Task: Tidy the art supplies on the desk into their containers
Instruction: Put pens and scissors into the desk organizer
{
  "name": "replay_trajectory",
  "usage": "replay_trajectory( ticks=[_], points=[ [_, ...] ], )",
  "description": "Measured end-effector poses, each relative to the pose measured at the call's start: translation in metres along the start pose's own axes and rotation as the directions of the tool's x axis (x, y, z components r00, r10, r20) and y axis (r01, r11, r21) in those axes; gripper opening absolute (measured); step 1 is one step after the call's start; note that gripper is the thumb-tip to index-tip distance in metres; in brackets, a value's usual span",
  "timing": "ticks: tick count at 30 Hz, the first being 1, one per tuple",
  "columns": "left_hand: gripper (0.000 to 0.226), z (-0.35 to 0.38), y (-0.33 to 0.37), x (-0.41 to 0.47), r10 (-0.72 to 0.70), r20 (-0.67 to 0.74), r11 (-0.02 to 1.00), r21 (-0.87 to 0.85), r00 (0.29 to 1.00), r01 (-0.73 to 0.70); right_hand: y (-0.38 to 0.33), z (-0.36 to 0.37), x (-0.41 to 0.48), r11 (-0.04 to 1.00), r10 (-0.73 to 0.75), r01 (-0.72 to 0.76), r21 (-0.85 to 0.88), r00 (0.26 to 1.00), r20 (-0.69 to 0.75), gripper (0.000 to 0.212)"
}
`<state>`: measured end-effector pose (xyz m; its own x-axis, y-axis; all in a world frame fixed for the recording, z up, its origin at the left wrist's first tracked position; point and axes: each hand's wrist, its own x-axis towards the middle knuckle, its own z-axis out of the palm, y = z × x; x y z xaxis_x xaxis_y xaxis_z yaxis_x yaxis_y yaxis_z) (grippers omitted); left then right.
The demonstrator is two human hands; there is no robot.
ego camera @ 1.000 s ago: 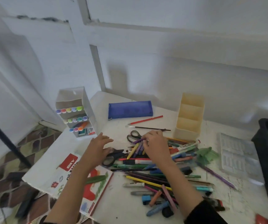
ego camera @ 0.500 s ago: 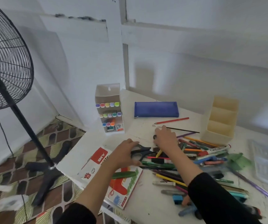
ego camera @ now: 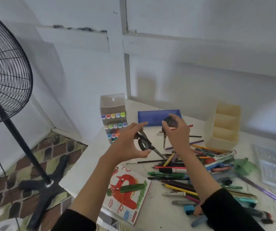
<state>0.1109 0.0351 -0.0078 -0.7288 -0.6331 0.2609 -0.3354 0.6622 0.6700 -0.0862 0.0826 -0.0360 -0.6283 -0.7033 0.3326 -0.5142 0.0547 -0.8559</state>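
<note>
— The left hand [ego camera: 127, 145]?
— Curled fingers hold black scissors [ego camera: 148, 145] above the desk [ego camera: 90, 164].
— The right hand [ego camera: 178, 133]?
— It pinches smaller scissors [ego camera: 164, 139] by the handle, blades pointing down.

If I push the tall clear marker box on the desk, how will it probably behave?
The tall clear plastic marker box stands upright and narrow, so a push high up may tip it. Its top looks empty and markers fill the lower rows, which may steady it. It stands near the white desk's left edge, so it might slide off.
</note>
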Motion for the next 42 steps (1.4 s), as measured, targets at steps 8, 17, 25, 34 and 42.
replay_trajectory(
  ticks=[8,17,25,34,42],
  points=[
    [0.086,-0.002,0.025,0.041,0.103,-0.124,0.993,-0.049,0.987,-0.109,-0.015,-0.058,0.028,0.997,-0.063,0.067,0.030,0.991,-0.119,0.034],
    [0.077,0.023,0.108,0.139,0.263,-0.232,0.902,-0.285,0.936,-0.324,-0.011,-0.170,0.087,0.991,-0.115,0.098,-0.089,0.970,-0.213,0.037],
    [0.072,0.077,0.153,0.222,0.296,-0.201,0.841,-0.410,0.934,-0.354,0.019,-0.230,0.122,0.968,-0.119,0.090,-0.233,0.986,-0.115,0.038],
    [0.075,0.143,0.136,0.254,0.251,-0.109,0.879,-0.391,0.962,-0.274,0.065,-0.220,0.132,0.951,-0.037,0.037,-0.306,0.999,0.004,0.035],
    [0.081,0.162,0.113,0.250,0.200,0.053,0.941,-0.289,0.978,-0.176,0.075,-0.197,0.131,0.965,0.065,-0.035,-0.259,0.992,0.107,0.035]
  ],
)
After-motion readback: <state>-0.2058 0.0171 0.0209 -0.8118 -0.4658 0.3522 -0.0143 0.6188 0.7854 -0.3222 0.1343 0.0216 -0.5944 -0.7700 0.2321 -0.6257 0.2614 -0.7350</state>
